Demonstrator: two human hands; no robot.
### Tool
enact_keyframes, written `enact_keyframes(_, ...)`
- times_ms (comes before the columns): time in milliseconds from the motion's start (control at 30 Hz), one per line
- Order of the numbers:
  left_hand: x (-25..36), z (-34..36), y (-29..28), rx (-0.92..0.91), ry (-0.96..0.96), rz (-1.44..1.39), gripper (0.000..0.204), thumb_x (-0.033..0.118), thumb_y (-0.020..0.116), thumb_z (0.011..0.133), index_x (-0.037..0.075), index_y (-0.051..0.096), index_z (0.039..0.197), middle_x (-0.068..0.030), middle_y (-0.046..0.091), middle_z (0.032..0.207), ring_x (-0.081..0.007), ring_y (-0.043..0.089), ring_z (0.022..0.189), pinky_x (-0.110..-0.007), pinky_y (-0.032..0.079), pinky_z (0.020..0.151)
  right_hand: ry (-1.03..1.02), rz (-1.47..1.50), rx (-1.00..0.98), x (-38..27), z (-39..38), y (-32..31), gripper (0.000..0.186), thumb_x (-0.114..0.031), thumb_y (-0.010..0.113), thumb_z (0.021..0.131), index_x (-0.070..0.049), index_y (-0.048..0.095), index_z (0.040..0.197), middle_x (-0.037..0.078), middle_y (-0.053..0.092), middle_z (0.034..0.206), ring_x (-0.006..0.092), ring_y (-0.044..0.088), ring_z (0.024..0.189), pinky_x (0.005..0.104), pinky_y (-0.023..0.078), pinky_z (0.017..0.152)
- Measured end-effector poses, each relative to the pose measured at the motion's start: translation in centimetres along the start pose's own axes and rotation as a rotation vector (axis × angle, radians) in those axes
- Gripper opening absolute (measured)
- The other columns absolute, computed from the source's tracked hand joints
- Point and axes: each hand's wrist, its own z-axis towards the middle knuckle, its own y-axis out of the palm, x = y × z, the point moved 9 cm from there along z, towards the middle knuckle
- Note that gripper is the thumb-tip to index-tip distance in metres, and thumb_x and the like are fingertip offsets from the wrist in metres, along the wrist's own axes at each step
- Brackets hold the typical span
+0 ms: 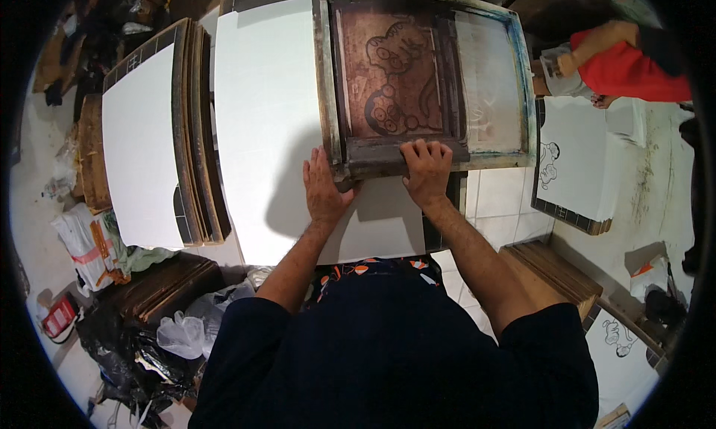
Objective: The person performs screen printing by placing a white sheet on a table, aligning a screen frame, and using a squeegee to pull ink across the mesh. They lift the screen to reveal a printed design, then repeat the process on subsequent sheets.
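A wooden-framed printing screen [425, 71] with a dark cartoon outline on its mesh lies on a large white sheet [261, 108]. My right hand [427, 171] is closed over the dark squeegee bar [380, 154] at the screen's near edge. My left hand [324, 190] lies flat, fingers together, on the white sheet and against the frame's near-left corner.
A stack of white-faced boards [145, 138] stands to the left. A printed white board [570, 164] with a black outline figure lies to the right, and another person in a red top [626, 67] crouches beyond it. Bags [97, 242] and clutter lie at lower left; wooden boards [556, 272] at lower right.
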Motion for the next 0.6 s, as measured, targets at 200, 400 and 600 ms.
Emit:
enact_keyframes(200,-0.3,0.3,0.2,-0.009,-0.042,-0.008,0.114,0.036,0.093,0.073,-0.007,0.030,0.157,-0.0244,0.044,0.157,-0.0366,0.034,0.154,-0.055,0.023,0.127,-0.024,-0.010,0.058,0.1,-2.4,1.4,0.065,-0.007,0.090,0.054,-0.017,0.063,0.113,0.002,0.058,0.107,0.0266,0.056,0.104,0.0463,0.039,0.098)
enact_keyframes(400,-0.9,1.2,0.8,-0.004,-0.067,-0.071,0.110,0.027,0.091,0.073,-0.003,0.029,0.159,-0.0234,0.042,0.159,-0.0364,0.032,0.155,-0.054,0.018,0.129,-0.001,-0.005,0.046,0.3,-1.4,1.2,0.045,-0.005,0.081,0.071,-0.016,0.065,0.111,0.002,0.061,0.105,0.0255,0.057,0.104,0.0469,0.040,0.100)
enact_keyframes(600,-1.2,1.4,1.4,-0.016,-0.227,-0.176,0.106,0.006,0.079,0.077,-0.001,0.019,0.164,-0.0267,0.046,0.156,-0.0403,0.044,0.147,-0.059,0.015,0.128,-0.009,0.066,0.101,-0.1,-0.5,-1.6,0.042,-0.005,0.080,0.068,-0.015,0.066,0.107,0.003,0.062,0.100,0.0272,0.059,0.100,0.0470,0.040,0.099)
